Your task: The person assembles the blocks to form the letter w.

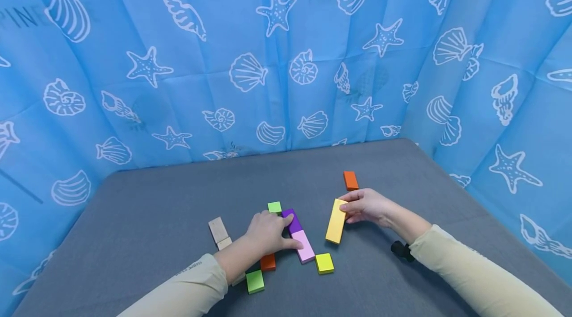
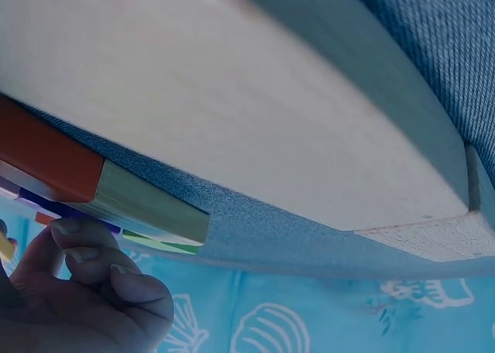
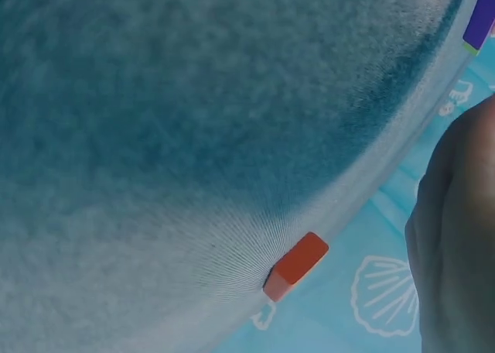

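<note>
In the head view my right hand (image 1: 368, 206) pinches one end of a long yellow block (image 1: 336, 222), its thumb over the near face. My left hand (image 1: 267, 232) reaches across the row of blocks, thumb and index finger spread. The index fingertip touches a purple block (image 1: 292, 221), and the thumb rests at the edge of a pink block (image 1: 304, 247) lined up end to end with it. A small yellow block (image 1: 324, 263) lies by the pink block's near corner. In the left wrist view the fingers (image 2: 85, 252) bend loosely beside the purple block.
Plain wooden blocks (image 1: 218, 230), a red-orange block (image 1: 268, 262) and a green block (image 1: 255, 281) lie around the left forearm. Another green block (image 1: 274, 207) sits beyond the left hand. An orange block (image 1: 350, 180) stands past the right hand, and a black object (image 1: 401, 250) is beside the right sleeve.
</note>
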Action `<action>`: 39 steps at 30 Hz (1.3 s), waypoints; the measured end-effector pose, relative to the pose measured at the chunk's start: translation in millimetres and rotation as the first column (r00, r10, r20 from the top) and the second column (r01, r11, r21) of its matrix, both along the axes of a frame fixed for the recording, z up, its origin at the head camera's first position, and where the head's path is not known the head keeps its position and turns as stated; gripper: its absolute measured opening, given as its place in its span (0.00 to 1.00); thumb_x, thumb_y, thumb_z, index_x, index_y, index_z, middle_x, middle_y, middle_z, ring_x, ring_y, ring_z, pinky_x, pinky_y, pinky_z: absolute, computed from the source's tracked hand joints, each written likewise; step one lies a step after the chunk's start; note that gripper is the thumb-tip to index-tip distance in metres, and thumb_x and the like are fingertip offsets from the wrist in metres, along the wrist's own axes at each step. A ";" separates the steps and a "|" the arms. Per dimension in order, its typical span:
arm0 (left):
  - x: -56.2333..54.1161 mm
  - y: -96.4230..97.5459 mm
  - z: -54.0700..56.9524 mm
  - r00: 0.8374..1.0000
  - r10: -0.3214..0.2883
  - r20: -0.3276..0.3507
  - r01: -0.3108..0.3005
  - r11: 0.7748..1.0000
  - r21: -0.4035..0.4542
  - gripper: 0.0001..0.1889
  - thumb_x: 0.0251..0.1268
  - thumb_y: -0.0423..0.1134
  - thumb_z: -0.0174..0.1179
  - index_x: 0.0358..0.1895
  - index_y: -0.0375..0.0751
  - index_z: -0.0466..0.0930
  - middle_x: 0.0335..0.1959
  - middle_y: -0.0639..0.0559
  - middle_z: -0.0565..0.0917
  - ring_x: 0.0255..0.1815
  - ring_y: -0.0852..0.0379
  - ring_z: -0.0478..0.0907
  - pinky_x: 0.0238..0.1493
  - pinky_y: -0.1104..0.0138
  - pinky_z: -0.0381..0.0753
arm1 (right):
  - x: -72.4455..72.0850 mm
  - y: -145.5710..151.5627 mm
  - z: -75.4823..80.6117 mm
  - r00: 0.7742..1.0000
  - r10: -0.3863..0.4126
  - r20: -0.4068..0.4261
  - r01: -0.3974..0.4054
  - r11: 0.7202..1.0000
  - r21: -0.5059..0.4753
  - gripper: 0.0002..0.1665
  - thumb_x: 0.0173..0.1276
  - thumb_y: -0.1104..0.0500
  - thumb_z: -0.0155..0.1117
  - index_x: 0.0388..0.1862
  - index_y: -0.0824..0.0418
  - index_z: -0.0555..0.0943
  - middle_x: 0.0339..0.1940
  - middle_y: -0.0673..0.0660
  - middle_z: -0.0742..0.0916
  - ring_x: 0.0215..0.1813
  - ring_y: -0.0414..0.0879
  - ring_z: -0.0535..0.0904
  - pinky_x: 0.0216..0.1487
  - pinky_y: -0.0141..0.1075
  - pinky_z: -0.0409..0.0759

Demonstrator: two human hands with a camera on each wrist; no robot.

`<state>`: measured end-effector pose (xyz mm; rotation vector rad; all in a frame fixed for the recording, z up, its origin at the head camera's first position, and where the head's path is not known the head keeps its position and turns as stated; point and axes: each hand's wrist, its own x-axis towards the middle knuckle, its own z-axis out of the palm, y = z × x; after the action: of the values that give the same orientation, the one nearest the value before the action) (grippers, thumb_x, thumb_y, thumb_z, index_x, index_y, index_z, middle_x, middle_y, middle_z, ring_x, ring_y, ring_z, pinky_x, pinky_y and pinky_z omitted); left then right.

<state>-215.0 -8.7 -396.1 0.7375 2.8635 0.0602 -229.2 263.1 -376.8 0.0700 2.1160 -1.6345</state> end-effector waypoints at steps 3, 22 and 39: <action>0.0 -0.1 -0.3 1.000 -0.002 -0.001 0.002 1.000 -0.001 0.43 0.50 0.72 0.62 0.69 0.55 0.71 0.56 0.46 0.82 0.47 0.49 0.76 0.49 0.56 0.76 | 0.2 -0.5 -1.7 1.000 0.021 -0.002 -0.021 0.999 0.033 0.24 0.69 0.63 0.63 0.61 0.74 0.74 0.37 0.56 0.84 0.37 0.46 0.80 0.43 0.39 0.82; 0.5 -0.5 0.1 1.000 -0.014 -0.011 0.014 1.000 0.007 0.43 0.50 0.72 0.62 0.69 0.55 0.72 0.54 0.45 0.82 0.46 0.48 0.77 0.49 0.56 0.76 | -5.3 -12.3 -11.3 0.985 0.166 -0.051 -0.128 0.891 0.436 0.20 0.60 0.62 0.72 0.51 0.66 0.80 0.36 0.57 0.77 0.37 0.48 0.71 0.35 0.36 0.72; 0.5 -1.6 -2.3 0.999 -0.031 -0.030 0.032 0.999 0.015 0.43 0.50 0.73 0.61 0.68 0.53 0.73 0.51 0.45 0.84 0.42 0.49 0.77 0.47 0.57 0.77 | -3.9 -12.0 -10.7 0.966 0.246 -0.080 -0.187 0.879 0.439 0.17 0.55 0.59 0.77 0.42 0.62 0.82 0.37 0.57 0.77 0.41 0.51 0.71 0.38 0.38 0.69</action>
<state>-214.5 -10.3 -398.4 0.7931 2.8821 0.0669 -233.0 251.1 -387.5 -0.1390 2.4521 -1.0487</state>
